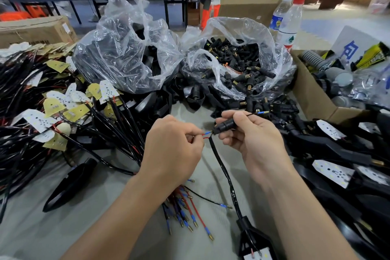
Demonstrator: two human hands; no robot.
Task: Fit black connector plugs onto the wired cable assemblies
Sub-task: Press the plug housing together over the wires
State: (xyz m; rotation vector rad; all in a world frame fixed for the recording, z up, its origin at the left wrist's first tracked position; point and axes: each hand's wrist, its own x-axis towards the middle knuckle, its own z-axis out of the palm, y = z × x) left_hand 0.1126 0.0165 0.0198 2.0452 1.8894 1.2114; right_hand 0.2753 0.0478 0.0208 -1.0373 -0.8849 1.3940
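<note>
My left hand (173,143) pinches the red and blue-tipped wire ends (205,134) of a black cable (221,167). The wire tips sit right at the mouth of a black connector plug (224,124), which my right hand (251,135) grips. A thin black wire with a blue and brass terminal (261,112) sticks out past my right thumb. The cable runs down to a black housing with a white LED board (253,243) at the bottom edge. Loose black plugs fill an open clear bag (238,65) behind my hands.
A heap of wired LED assemblies (52,107) lies at the left. Loose red and blue terminal wires (185,211) lie under my left forearm. A second clear bag (126,53), two water bottles (287,21), a cardboard box (312,95) and finished black housings (337,154) surround the work spot.
</note>
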